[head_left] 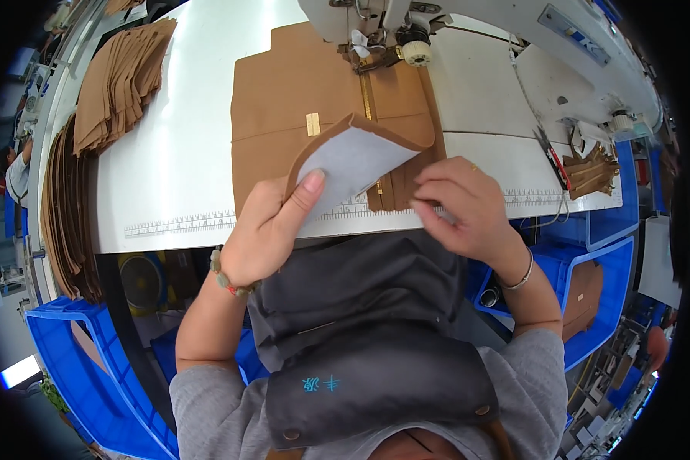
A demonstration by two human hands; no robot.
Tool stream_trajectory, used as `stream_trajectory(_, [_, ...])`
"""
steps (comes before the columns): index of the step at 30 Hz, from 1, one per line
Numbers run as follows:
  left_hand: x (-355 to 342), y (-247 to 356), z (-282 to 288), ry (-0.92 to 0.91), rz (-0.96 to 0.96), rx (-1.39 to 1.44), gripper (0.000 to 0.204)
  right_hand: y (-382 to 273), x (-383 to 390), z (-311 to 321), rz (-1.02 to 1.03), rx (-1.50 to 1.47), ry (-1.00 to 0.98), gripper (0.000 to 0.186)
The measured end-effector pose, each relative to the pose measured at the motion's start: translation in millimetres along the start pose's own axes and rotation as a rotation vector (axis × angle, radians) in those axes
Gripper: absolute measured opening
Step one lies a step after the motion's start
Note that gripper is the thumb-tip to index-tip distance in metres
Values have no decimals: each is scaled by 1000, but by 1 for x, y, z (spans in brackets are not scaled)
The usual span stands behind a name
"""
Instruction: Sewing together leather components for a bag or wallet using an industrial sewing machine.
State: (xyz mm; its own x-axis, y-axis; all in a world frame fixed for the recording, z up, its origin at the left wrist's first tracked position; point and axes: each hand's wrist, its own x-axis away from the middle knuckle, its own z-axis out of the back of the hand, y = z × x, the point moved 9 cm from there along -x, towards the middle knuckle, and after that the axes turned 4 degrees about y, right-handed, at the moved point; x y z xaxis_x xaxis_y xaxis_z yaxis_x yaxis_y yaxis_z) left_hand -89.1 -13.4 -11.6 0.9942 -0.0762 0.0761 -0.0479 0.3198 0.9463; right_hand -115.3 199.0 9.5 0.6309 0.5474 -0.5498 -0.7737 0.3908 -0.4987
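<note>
A brown leather-like panel (pixel 268 100) lies on the white worktable, with a brass-toothed zipper (pixel 366 96) running up under the sewing machine's presser area (pixel 368 61). My left hand (pixel 272 218) grips the panel's near edge between thumb and fingers. It folds that edge up, so the pale grey backing (pixel 353 161) shows. To the right, my right hand (pixel 464 203) hovers by the zipper's near end with curled fingers drawn together. Whatever sits between those fingertips is too small to make out. A small tan label (pixel 313 124) is on the panel.
Stacked brown pieces (pixel 123 88) and more draped pieces (pixel 69 215) occupy the table's left side. Red-handled snips (pixel 553 159) lie at the right beside brown scraps (pixel 592 170). A printed ruler (pixel 180 224) follows the front edge. Blue bins (pixel 92 360) stand below on both sides.
</note>
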Motion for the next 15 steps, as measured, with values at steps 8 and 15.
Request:
stream_trajectory(8, [7,-13,5,112,48,78,50,-28,-4,-32,241,219,-61,24])
stream_trajectory(15, [7,-17,4,95,56,96,50,-34,-1,-35,314,237,-10,24])
